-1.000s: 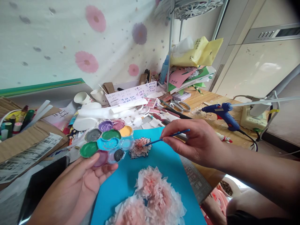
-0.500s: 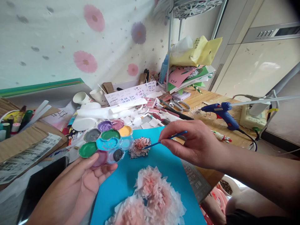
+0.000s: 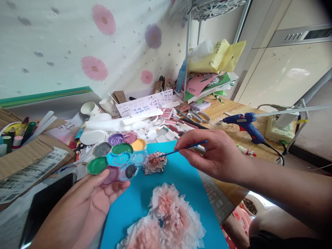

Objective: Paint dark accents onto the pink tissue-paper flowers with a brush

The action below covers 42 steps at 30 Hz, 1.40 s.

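Observation:
My left hand (image 3: 88, 197) holds a clear paint palette (image 3: 119, 159) by its near edge, its round wells filled with green, blue, purple, yellow, grey and dark paint. Between the fingertips of my right hand (image 3: 207, 154) is a thin blue paintbrush (image 3: 188, 147), its tip at a small pink paper flower with dark-edged petals (image 3: 155, 164). That flower lies on a sheet of blue card (image 3: 135, 197). Lower on the same card sit several larger, pale pink tissue paper flowers (image 3: 178, 221). Whether the brush tip touches the petals is hard to make out.
A blue hot glue gun (image 3: 243, 124) rests on the table at right, by a power strip (image 3: 280, 128). Scissors (image 3: 198, 117), paper scraps and paper cups (image 3: 89, 108) lie behind the card. At left stand a cardboard box (image 3: 31, 169) and a dark tablet-like slab (image 3: 46, 211).
My right hand has shifted slightly, and the brush lies at a flatter angle, its tip higher on the dark-edged flower. The left hand and palette stay in place.

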{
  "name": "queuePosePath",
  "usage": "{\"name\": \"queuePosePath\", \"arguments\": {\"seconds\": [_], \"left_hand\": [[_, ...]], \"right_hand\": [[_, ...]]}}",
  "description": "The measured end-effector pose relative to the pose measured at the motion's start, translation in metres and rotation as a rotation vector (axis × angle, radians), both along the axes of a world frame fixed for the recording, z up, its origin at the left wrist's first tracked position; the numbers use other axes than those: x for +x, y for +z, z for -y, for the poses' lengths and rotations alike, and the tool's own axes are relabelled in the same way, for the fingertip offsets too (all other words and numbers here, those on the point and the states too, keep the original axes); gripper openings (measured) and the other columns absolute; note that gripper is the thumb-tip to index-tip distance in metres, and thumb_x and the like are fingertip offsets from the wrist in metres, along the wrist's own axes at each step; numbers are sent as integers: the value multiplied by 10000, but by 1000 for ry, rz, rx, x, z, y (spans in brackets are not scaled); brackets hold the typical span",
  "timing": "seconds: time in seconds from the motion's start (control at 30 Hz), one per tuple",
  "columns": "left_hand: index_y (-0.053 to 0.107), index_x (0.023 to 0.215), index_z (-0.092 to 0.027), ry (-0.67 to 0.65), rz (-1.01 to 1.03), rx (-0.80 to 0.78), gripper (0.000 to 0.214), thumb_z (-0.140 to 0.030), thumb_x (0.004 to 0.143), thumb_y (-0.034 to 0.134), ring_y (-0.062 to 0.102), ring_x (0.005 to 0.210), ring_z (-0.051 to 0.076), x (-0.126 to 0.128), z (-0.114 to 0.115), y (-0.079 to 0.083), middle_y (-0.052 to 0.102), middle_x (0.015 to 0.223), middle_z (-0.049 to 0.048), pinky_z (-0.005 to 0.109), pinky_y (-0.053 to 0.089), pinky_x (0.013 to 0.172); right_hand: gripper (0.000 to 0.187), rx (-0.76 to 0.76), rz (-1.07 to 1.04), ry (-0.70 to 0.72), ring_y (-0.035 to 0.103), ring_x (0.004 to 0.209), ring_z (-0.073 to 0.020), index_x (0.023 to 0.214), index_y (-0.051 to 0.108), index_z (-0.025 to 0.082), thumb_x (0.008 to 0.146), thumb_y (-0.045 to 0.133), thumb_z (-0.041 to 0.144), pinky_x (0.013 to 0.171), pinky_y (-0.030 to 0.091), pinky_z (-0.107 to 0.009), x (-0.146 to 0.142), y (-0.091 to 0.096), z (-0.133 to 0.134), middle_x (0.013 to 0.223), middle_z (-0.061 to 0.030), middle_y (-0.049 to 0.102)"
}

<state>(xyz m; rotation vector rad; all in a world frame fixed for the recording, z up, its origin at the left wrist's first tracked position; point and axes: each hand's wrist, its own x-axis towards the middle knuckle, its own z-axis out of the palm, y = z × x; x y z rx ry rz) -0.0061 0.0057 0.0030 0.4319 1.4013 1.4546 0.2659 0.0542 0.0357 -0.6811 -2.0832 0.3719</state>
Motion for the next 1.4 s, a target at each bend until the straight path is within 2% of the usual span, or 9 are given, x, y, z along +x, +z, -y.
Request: {"name": "queuePosePath", "arguments": {"seconds": [0.3, 0.53, 0.67, 0.87, 1.0, 1.13, 1.27, 1.4], "left_hand": [[734, 723, -192, -24, -1, 9, 158, -173, 592, 821, 690, 785, 265, 1, 2, 3, 767, 779, 77, 428, 672, 665], [734, 790, -182, -23, -7, 3, 83, -148, 716, 716, 700, 790, 254, 1, 3, 3, 761, 833, 92, 423, 672, 665], [737, 790, -180, -21, -13, -7, 85, -134, 750, 678, 699, 780, 248, 2, 3, 5, 755, 843, 98, 419, 672, 665], [733, 773, -181, -10, -17, -10, 74, -142, 762, 670, 694, 789, 253, 3, 3, 7, 745, 853, 110, 431, 670, 672], [739, 813, -180, -27, -14, -4, 87, -140, 755, 687, 703, 804, 262, 2, 3, 6, 758, 922, 129, 421, 667, 672], [739, 803, -173, -36, -7, 7, 80, -150, 729, 717, 699, 777, 258, 1, 3, 4, 755, 879, 122, 419, 667, 671], [735, 770, -182, -45, -4, 18, 61, -153, 717, 727, 691, 768, 251, 3, 3, 4, 756, 853, 110, 415, 666, 654], [736, 750, -176, -69, -3, 40, 89, -151, 673, 775, 685, 762, 249, 5, 3, 5, 757, 859, 102, 432, 666, 661]], "right_hand": [[109, 9, 23, -9, 712, 685, -133, 824, 671, 182, 839, 602, 99, 651, 573, -235, -2, -2, -2, 787, -47, 772], [152, -35, 29, 64, 727, 732, -141, 844, 660, 181, 810, 576, 60, 684, 575, -242, 3, 2, 1, 828, -65, 778], [170, -23, 27, 36, 729, 743, -144, 844, 655, 193, 812, 570, 50, 694, 574, -245, 3, 2, 1, 827, -57, 773], [142, -5, 30, 46, 724, 729, -142, 842, 656, 177, 811, 574, 65, 688, 579, -248, 0, -3, -2, 830, -66, 776], [149, -35, 33, 64, 721, 731, -141, 844, 660, 176, 809, 571, 61, 684, 576, -246, 2, 0, 0, 833, -71, 777], [155, -72, 37, 66, 719, 717, -142, 834, 662, 188, 803, 574, 63, 670, 573, -252, 4, 4, 2, 826, -62, 778], [157, -50, -2, 45, 721, 709, -148, 831, 670, 189, 807, 582, 61, 653, 569, -258, 6, 6, 3, 806, -58, 772], [133, -48, -131, -42, 731, 749, -174, 823, 681, 203, 832, 611, 90, 673, 579, -293, 6, 9, 5, 787, -51, 767]]}}
